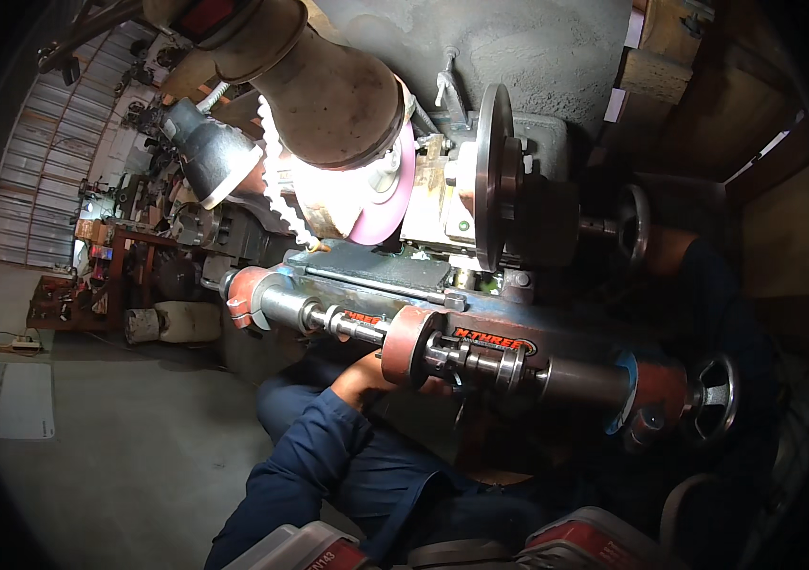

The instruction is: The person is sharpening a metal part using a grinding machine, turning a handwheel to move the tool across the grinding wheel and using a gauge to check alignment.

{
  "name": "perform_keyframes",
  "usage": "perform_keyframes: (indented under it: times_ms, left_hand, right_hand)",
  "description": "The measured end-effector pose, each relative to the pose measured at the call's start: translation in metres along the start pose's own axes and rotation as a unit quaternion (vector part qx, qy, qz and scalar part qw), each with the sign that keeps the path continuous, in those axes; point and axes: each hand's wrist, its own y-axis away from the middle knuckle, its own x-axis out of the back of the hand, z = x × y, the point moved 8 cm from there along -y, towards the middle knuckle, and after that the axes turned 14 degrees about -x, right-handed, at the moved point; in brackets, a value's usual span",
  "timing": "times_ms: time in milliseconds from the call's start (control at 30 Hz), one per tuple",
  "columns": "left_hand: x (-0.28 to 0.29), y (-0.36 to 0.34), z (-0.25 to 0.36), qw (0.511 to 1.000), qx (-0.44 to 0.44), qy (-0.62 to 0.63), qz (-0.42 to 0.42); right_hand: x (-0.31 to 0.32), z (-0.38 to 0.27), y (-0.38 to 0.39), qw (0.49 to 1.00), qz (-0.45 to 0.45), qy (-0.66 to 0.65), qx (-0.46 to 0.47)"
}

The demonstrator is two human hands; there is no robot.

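A metal shaft (pixel 364 329) is held between the two ends of a grinding machine, running crosswise in front of me. Around its middle sits a thick red-brown ring (pixel 407 344). My left hand (pixel 363 380) reaches up under the shaft beside this ring, its fingers hidden behind the ring and the shaft. At the right, my right hand (pixel 667 251) is at the rim of a dark handwheel (pixel 636 228). Shadow and the wheel hide its fingers, so its grip does not show. A pink grinding wheel (pixel 390 204) stands behind the shaft, brightly lit.
A work lamp (pixel 210 152) and a white segmented hose (pixel 273 142) hang over the machine bed. A large steel disc (pixel 493 180) stands right of the grinding wheel. Another handwheel (pixel 713 400) sits at the shaft's right end. A white container (pixel 186 322) lies at the left.
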Motion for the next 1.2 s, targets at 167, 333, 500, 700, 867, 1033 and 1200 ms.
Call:
perform_keyframes:
  times_ms: [167,333,500,700,867,1033,1200]
  left_hand:
    - [0.000,0.002,-0.004,1.000,0.000,0.020,0.002]
    - [-0.006,0.002,0.010,0.986,-0.120,-0.062,-0.094]
    - [-0.007,0.011,-0.026,0.992,-0.014,-0.016,-0.126]
    - [0.005,0.027,-0.065,0.996,-0.020,0.012,-0.084]
    - [0.001,0.014,-0.018,0.979,-0.175,-0.055,-0.091]
    - [-0.008,0.025,-0.058,0.986,0.015,0.160,-0.044]
    - [-0.006,0.032,-0.072,0.982,0.077,0.172,-0.005]
  right_hand:
    - [0.031,-0.030,0.047,0.924,-0.255,-0.237,-0.156]
    - [0.014,-0.026,0.044,0.895,-0.304,-0.273,-0.178]
    - [0.017,-0.002,0.004,0.993,0.010,-0.078,-0.094]
    - [0.010,-0.012,0.011,0.987,-0.034,-0.127,-0.095]
    - [0.022,-0.023,0.052,0.910,-0.205,-0.272,-0.237]
    - [0.016,-0.014,0.043,0.931,-0.158,-0.257,-0.207]
    - [0.011,-0.006,0.038,0.917,-0.135,-0.278,-0.252]
